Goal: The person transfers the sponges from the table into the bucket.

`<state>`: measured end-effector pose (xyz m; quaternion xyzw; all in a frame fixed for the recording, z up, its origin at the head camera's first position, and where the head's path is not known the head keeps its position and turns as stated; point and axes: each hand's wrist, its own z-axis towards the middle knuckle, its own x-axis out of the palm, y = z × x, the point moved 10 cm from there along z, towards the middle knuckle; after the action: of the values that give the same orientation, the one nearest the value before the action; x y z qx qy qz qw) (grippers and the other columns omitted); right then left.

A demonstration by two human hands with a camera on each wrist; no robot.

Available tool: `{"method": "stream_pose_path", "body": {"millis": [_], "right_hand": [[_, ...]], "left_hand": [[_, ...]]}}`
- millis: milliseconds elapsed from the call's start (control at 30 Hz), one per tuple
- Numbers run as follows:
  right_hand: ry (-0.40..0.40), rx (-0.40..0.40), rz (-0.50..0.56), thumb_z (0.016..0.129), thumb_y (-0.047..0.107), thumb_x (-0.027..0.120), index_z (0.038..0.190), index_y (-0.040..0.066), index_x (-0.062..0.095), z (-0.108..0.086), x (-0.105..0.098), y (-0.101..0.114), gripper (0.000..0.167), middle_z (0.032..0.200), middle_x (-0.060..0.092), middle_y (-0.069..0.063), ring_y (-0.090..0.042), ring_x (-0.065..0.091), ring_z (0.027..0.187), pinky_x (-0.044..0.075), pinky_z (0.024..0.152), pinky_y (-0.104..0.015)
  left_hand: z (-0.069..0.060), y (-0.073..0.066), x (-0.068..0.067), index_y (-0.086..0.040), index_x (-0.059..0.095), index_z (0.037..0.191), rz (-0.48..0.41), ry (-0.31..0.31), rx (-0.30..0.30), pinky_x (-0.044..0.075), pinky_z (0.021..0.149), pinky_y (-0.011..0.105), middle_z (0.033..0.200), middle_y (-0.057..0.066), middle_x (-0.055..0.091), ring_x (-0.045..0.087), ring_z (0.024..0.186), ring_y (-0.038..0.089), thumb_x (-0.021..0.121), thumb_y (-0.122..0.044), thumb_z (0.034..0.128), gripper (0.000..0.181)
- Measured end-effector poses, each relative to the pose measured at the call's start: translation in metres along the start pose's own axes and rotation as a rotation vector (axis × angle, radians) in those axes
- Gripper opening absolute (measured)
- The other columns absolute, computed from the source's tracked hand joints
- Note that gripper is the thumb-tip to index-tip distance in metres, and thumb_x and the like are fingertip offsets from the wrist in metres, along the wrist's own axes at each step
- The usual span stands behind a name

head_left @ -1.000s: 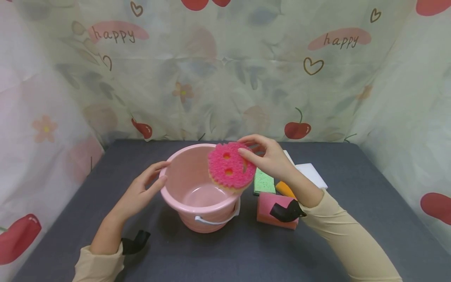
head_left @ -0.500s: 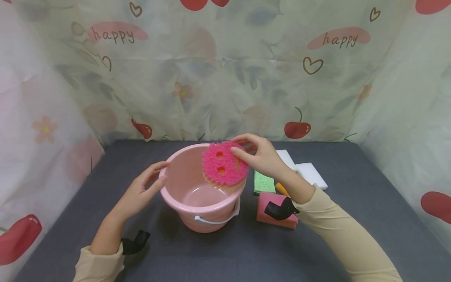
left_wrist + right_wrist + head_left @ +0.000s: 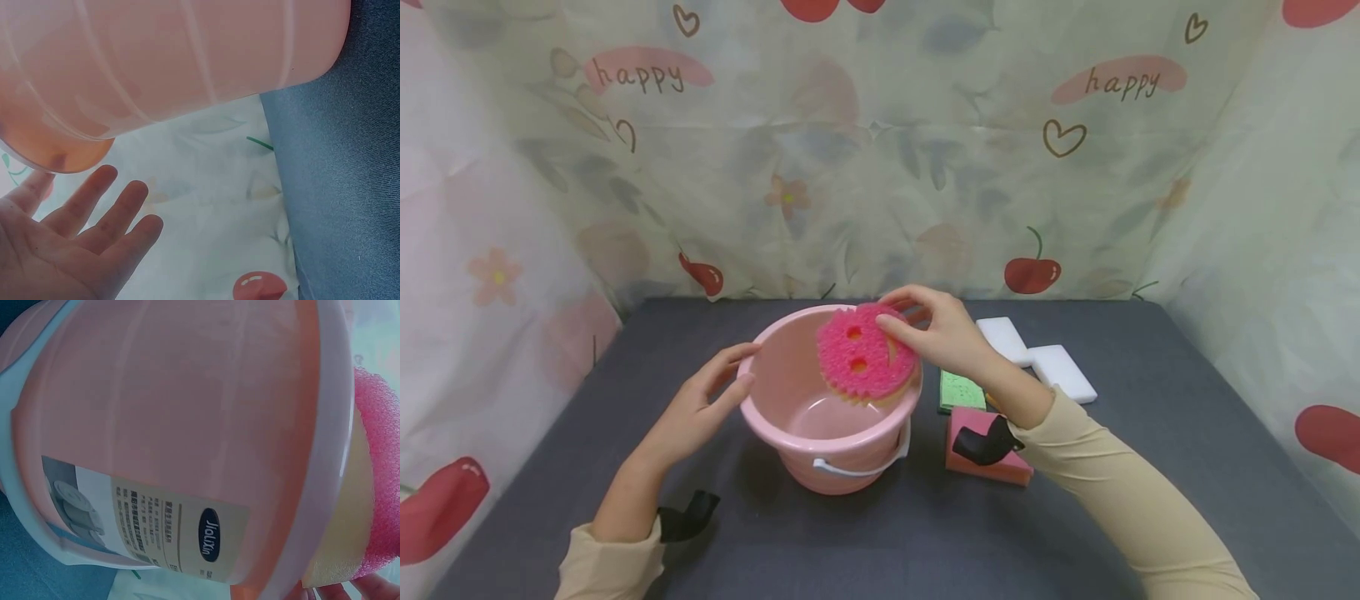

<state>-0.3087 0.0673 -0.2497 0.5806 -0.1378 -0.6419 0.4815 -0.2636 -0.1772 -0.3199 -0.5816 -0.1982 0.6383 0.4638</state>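
A pink bucket [image 3: 788,371] stands on the dark table in the head view. My right hand [image 3: 943,333] pinches a round pink sponge [image 3: 865,350] with scalloped edges and smiley-face cut-outs. The sponge is tilted over the bucket's right side and opening; its cream backing shows in the right wrist view, beyond the bucket rim [image 3: 334,425]. At the bucket's left rim, my left hand [image 3: 696,408] rests its fingertips. In the left wrist view, the left fingers [image 3: 122,212] are spread and loosely extended, one of them touching the rim.
Right of the bucket lie a green sponge [image 3: 961,390], a pink block sponge [image 3: 988,467] and two white sponges [image 3: 1063,372]. Something orange is mostly hidden behind my right forearm. A white handle [image 3: 865,471] hangs on the bucket's front. Patterned cloth [image 3: 880,167] surrounds the table.
My right hand has moved left with the round sponge, bringing it further over the bucket's opening. More of the white sponges now shows. The left hand stays at the rim.
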Motion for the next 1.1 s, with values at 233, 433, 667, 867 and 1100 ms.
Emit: {"method": "stream_pose_path", "body": {"millis": [233,433,667,867,1100], "right_hand": [[0.018,-0.030,0.009,0.085,0.024,0.066,0.111,0.012,0.064,0.001,0.008,0.004,0.028,0.107,0.066,-0.008,-0.023,0.065,0.089,0.055,0.074,-0.033],[0.024,-0.039,0.004,0.085,0.022,0.067,0.111,0.010,0.064,0.003,0.013,0.006,0.029,0.106,0.067,-0.010,-0.024,0.066,0.089,0.055,0.075,-0.034],[0.024,-0.058,-0.008,0.084,0.021,0.067,0.109,0.009,0.065,0.004,0.016,0.007,0.028,0.103,0.068,-0.010,-0.023,0.066,0.088,0.055,0.076,-0.033],[0.041,-0.044,-0.010,0.084,0.020,0.068,0.110,0.009,0.064,0.006,0.021,0.006,0.029,0.103,0.068,-0.011,-0.023,0.065,0.089,0.055,0.077,-0.033],[0.086,-0.015,-0.015,0.085,0.021,0.067,0.112,0.008,0.063,0.007,0.028,0.005,0.031,0.106,0.067,-0.011,-0.024,0.065,0.091,0.055,0.076,-0.031]], "left_hand": [[0.000,0.000,0.000,-0.014,0.040,0.138,0.000,-0.006,-0.001,0.039,0.097,0.059,0.144,0.013,0.041,0.043,0.129,0.037,0.049,-0.020,0.0964,0.044],[0.000,0.000,0.000,-0.013,0.040,0.138,0.000,-0.005,-0.006,0.038,0.098,0.060,0.143,0.013,0.041,0.043,0.129,0.037,0.050,-0.021,0.0962,0.044],[0.000,0.001,0.000,-0.013,0.039,0.138,0.002,-0.004,-0.009,0.038,0.098,0.061,0.144,0.013,0.040,0.042,0.129,0.038,0.049,-0.022,0.0964,0.044],[0.000,0.000,0.000,-0.014,0.039,0.139,0.000,-0.003,-0.008,0.038,0.098,0.061,0.144,0.013,0.040,0.042,0.129,0.038,0.049,-0.022,0.0964,0.044],[0.000,0.002,0.000,-0.014,0.039,0.139,0.003,-0.004,-0.011,0.039,0.098,0.060,0.144,0.012,0.040,0.043,0.129,0.037,0.049,-0.023,0.0965,0.044]]}}
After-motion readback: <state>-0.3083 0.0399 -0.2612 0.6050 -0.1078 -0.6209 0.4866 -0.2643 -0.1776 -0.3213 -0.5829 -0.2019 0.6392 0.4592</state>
